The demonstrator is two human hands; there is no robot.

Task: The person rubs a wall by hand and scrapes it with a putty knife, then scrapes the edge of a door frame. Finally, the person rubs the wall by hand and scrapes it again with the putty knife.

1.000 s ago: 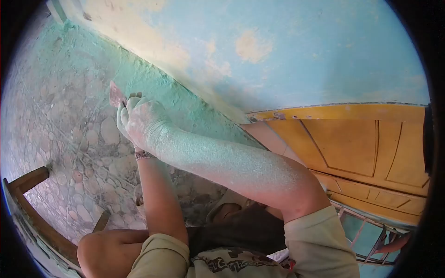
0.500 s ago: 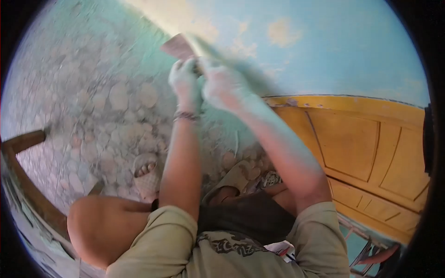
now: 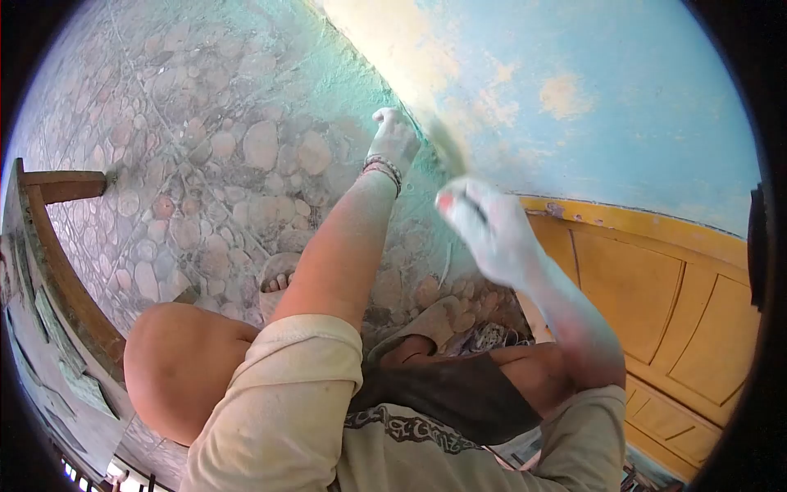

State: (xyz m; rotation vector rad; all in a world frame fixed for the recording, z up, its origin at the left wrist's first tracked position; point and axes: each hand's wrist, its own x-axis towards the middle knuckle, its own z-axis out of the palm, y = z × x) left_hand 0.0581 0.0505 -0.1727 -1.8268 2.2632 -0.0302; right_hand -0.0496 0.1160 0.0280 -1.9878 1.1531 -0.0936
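My left hand [image 3: 397,137], coated in pale powder and wearing a bracelet [image 3: 382,170], is low beside the foot of the blue wall [image 3: 648,90]. Its fingers curl downward, and what lies under them is hidden. Nearer to me, in front of the wall, my right hand [image 3: 496,234] is also powdery, with its fingers folded in. A reddish spot shows at its fingertips; I cannot tell what, if anything, it grips. Pale, worn patches mark the wall's paint close to both hands.
Dusty stone-patterned floor [image 3: 221,189] spreads on the left, greenish powder [image 3: 344,86] along the wall's base. A yellow-orange wooden panelled door [image 3: 631,283] stands at right. A wooden frame [image 3: 65,271] is at far left. My sandalled feet [image 3: 279,283] are below my arms.
My hands were together at the wall on a brownish sheet; now they are apart. The right hand has moved right and toward me. The sheet no longer shows, and the view has shifted.
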